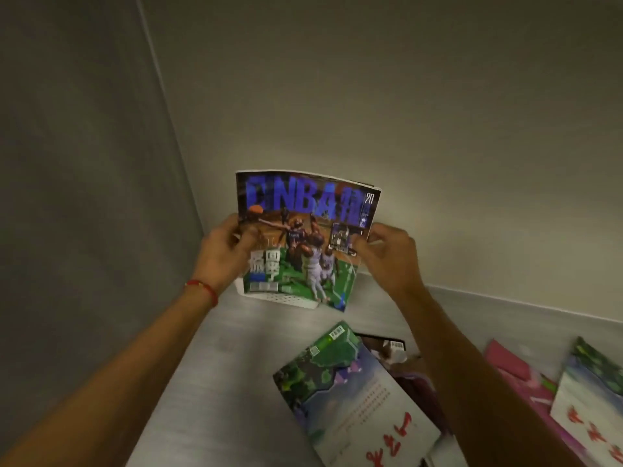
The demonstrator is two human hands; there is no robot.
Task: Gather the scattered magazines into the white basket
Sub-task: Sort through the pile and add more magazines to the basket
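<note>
At the far corner, wall close behind, both arms extend: my left hand (225, 248) and right hand (384, 254) pinch the NBA magazine (303, 237) upright over the white basket (290, 301); bare counter (215, 365) lies near-left.

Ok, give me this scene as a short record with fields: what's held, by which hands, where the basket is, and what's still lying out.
held item: basketball magazine, upright, cover facing the camera
left hand: grips the magazine's left edge; red string bracelet on the wrist
right hand: grips the magazine's right edge
white basket: behind the held magazine, mostly hidden, near the wall corner
still out: green and white magazine on the grey surface; a similar one and a pink magazine at right
</note>
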